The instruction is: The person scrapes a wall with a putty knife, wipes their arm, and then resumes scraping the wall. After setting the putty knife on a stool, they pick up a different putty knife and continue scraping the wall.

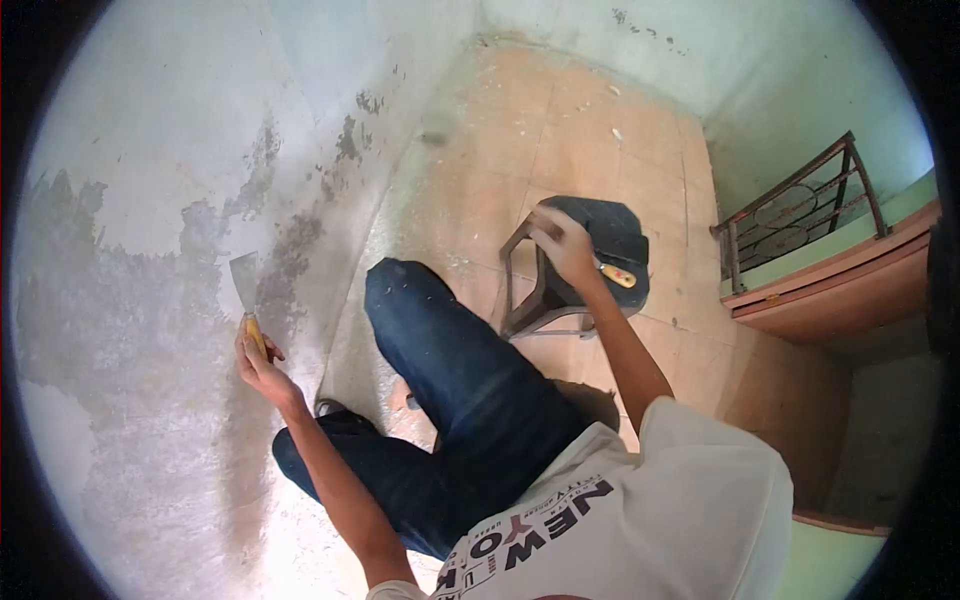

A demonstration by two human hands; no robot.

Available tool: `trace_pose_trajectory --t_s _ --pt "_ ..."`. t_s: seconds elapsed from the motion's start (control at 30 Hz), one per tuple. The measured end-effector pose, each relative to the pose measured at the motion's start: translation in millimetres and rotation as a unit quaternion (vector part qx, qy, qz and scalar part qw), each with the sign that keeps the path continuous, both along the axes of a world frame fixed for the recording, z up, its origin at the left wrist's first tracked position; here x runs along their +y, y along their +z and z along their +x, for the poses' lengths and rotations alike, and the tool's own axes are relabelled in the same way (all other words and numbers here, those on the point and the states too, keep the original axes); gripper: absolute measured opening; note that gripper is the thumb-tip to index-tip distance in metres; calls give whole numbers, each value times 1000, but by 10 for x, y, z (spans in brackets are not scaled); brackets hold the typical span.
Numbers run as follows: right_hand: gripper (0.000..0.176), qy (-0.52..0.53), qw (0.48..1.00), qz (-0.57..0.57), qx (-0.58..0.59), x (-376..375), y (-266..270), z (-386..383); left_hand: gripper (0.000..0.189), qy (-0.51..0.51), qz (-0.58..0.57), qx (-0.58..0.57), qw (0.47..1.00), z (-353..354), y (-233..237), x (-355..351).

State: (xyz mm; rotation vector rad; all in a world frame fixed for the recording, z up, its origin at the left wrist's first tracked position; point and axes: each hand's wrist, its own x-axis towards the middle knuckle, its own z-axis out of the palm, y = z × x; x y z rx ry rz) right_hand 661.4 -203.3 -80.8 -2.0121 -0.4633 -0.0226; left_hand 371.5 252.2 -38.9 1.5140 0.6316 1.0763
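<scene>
My left hand [264, 366] is closed around the yellow handle of a putty knife [245, 285], its wide metal blade pointing up beside the patchy, peeling wall [150, 330]. Over a dark plastic stool [602, 225] is my right hand [562, 243], blurred by motion, so its fingers cannot be made out. A second tool with a yellow handle [618, 276] lies on the stool seat, just beside my right wrist; its front end is partly hidden by the hand.
Tiled floor [500, 110] with scattered flakes and debris stretches to the corner. A rusty metal railing [800, 205] stands on a ledge [840, 265] at the right. My bent legs in jeans [470, 370] are between the wall and the stool.
</scene>
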Motion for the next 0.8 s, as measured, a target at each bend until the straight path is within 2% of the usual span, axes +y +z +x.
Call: trace_pose_trajectory --t_s 0.07,0.1,0.17,0.2,0.27,0.3,0.37,0.4,0.6,0.7,0.8 --pt "49 -62 989 -124 -44 -775 -4 -129 42 8 -3 7 1000 -32 -8 -55" --pt "49 -63 989 -127 -48 -1025 56 -111 43 12 -4 22 1000 -50 -21 -81" --pt "62 -126 944 -265 -148 -1494 105 -102 43 2 -9 18 1000 -106 -81 -105" --pt "62 -131 943 -267 -150 -1683 73 -39 43 3 -12 18 1000 -126 -96 -113" --pt "78 -37 947 -310 -75 -1904 14 197 42 6 -9 8 1000 -172 -137 -98" --pt "78 -38 947 -309 -79 -1975 3 280 42 6 -8 3 1000 -193 -126 -111" --pt "92 72 922 -378 -43 -2060 -20 477 42 19 -20 -10 1000 -260 -100 -127" --pt "101 88 916 -390 -21 -2042 27 526 46 25 -33 -7 999 -306 -79 -115" --pt "116 106 885 -452 -21 -2014 316 510 46 52 -81 -59 994 -456 -30 -174" --pt "121 103 892 -432 -78 -2028 301 435 42 49 -73 -52 995 -439 -53 -201" --pt "126 112 882 -452 -73 -2003 300 439 41 47 -73 -30 996 -422 -115 -202"
